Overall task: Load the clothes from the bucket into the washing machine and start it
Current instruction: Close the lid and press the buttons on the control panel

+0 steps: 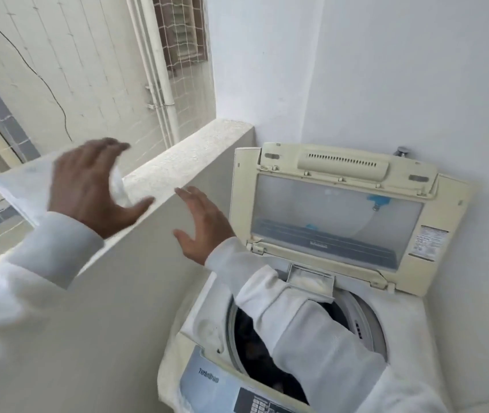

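Both grips are released, fingers spread: the left grip (94,186) raised over a blurred white object (19,186) at the ledge (177,156), the right grip (204,225) held before the wall (148,293) beneath, while dark clothes (255,362) lie inside the washing machine (401,317) and no bucket is shown. Anything lifted there should be drawn inward from the ledge's outer drop. Open room is found over the machine's mouth, bounded behind by the raised lid (341,216).

I read the washing machine (410,317) as yellowed, matt plastic; its lid (338,216) has a smooth, glossy translucent window. Left of the machine, the parapet (195,144) looks rough and gritty on top, smooth matt paint on its side. The sleeve (312,332) over the machine is white cloth.
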A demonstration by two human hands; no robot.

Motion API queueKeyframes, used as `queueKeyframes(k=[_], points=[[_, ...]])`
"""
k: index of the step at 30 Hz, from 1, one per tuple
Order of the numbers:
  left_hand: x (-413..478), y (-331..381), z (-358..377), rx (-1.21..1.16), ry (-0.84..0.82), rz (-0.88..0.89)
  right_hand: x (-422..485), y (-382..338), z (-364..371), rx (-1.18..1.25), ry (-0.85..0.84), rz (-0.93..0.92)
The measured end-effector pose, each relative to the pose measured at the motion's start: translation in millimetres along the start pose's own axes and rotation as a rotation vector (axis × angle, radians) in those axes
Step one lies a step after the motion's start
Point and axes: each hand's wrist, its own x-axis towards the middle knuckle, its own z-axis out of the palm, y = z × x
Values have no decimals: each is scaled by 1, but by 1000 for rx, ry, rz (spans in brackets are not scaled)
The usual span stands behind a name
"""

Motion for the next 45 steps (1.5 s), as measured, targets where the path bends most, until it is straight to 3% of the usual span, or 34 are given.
queueKeyframes(k=[3,7,14,21,31,37,45], points=[[-31,72,52,-60,-219,200,-40,55,-18,-282,31,106],[-65,133,132,20,-566,303,-95,130,-37,-575,-108,371],[-93,203,244,96,-732,456,-172,226,-73,-775,-164,666],[-112,245,309,69,-733,622,-194,281,-70,-823,-289,716],[-114,243,333,-15,-607,653,-199,301,-67,-924,-269,658],[-99,246,340,-162,-350,674,-193,312,-74,-1065,-89,488],[-91,247,376,-314,-215,630,-186,332,-75,-1123,135,284]])
